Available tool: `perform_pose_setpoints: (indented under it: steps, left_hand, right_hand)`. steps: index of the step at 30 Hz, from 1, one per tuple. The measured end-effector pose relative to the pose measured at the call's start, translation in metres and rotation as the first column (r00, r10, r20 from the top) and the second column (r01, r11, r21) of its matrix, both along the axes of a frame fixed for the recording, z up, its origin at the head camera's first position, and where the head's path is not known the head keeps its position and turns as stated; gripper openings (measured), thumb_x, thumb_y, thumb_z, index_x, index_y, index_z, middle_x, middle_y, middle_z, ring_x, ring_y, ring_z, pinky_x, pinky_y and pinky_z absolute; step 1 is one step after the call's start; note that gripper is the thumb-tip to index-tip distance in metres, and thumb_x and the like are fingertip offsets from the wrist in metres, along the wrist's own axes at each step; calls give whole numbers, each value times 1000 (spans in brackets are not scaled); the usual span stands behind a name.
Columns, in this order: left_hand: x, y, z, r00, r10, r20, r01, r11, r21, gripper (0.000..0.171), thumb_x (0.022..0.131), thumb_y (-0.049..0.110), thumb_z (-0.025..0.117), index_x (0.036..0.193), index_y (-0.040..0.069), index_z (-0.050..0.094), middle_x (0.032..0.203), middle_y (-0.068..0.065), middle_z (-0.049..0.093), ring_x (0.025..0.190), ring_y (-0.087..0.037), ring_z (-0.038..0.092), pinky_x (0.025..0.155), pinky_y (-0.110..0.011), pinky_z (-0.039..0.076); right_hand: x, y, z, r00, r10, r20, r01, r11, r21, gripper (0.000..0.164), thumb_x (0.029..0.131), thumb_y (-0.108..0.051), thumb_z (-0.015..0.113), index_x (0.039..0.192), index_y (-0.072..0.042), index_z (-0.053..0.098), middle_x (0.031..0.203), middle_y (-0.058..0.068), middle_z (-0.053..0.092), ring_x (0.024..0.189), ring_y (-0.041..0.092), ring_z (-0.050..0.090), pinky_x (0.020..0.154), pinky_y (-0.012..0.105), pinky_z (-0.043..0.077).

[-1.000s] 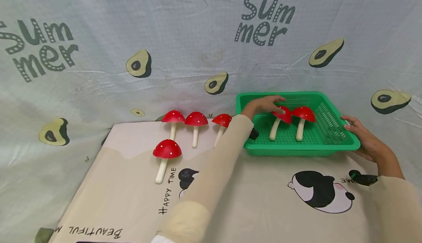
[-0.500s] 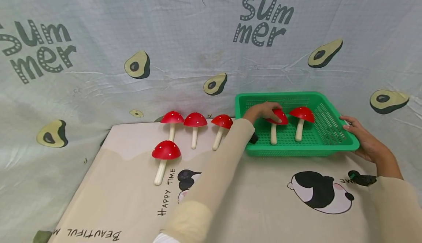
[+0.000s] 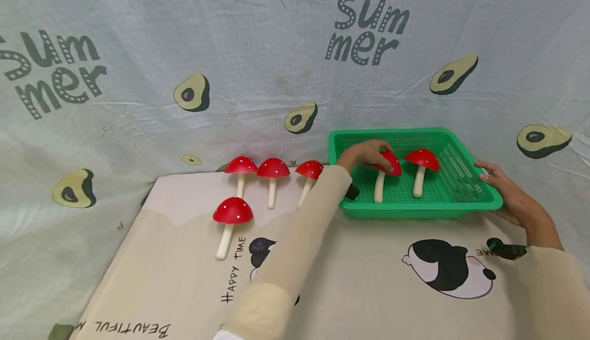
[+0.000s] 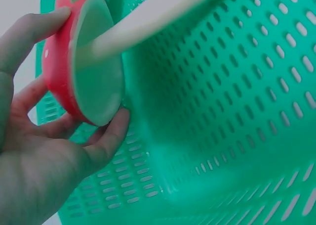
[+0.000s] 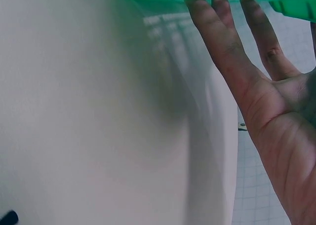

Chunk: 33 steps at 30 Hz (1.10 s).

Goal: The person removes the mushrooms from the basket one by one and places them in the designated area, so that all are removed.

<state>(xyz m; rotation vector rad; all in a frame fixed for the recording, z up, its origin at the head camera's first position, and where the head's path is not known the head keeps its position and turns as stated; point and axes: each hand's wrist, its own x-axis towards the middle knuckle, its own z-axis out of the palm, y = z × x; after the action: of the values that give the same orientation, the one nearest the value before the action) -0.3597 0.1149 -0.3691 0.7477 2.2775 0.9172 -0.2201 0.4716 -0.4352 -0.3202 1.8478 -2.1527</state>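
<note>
Thumb and fingers of the left hand [image 3: 369,152] clamp the cap of a red toy mushroom [image 3: 394,168] inside a green plastic basket [image 3: 415,207].

Its pale stem points toward the wearer; whether it touches the perforated floor cannot be told. Just to its right, a second spotted mushroom [image 3: 422,160] lies in the basket. At the basket's right end, the right hand [image 3: 513,196] has its fingers extended and spread, tips touching the green plastic without curling round it. Left of the basket, on the panda-print tablecloth [image 3: 369,263], three mushrooms [image 3: 273,167] lie in a row, the rightmost partly behind the left sleeve [image 3: 299,248], with another mushroom [image 3: 233,211] nearer the wearer.
</note>
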Motion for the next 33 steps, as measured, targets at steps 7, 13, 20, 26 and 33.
perform_pose_setpoints:
  steps: [7,13,20,26,33]
  left_hand:
    - [6,-8,19,999,27,-37,-24,995,98,56,90,22,74,141,14,52,126,-2,55,103,-12,53,85,-30,53]
    - [10,-19,35,999,-32,-3,32,980,195,60,92,18,70,147,15,47,128,-6,52,89,-14,52,72,-28,49]
    - [19,-35,55,999,-41,-26,47,962,267,45,97,22,54,142,21,56,127,1,58,103,-13,57,82,-34,56]
    - [24,-48,66,999,-31,-40,41,956,290,40,100,28,55,138,19,59,132,0,57,110,-17,58,88,-42,58]
    - [23,-57,65,999,-31,-33,40,952,304,40,100,32,61,138,19,56,118,-7,61,78,-27,56,75,-35,57]
  right_hand:
    - [1,-1,0,1000,4,-3,-4,1000,-8,37,112,-14,26,142,-35,30,113,-2,61,87,17,73,69,33,62]
    - [-1,-2,1,1000,13,-8,-13,1000,-4,37,112,-14,26,142,-35,29,114,-2,60,88,17,73,70,33,62]
    - [-1,-1,-2,999,37,-16,-37,999,-4,39,112,-13,24,144,-36,29,113,-3,62,90,17,73,71,33,62]
    - [-1,0,-2,1000,10,-14,-10,1000,12,38,112,-13,27,143,-36,30,113,-3,61,87,17,73,70,33,62]
    - [0,-1,-1,1000,9,-20,-9,1000,14,38,112,-14,27,143,-35,29,115,-4,60,90,16,72,71,33,62]
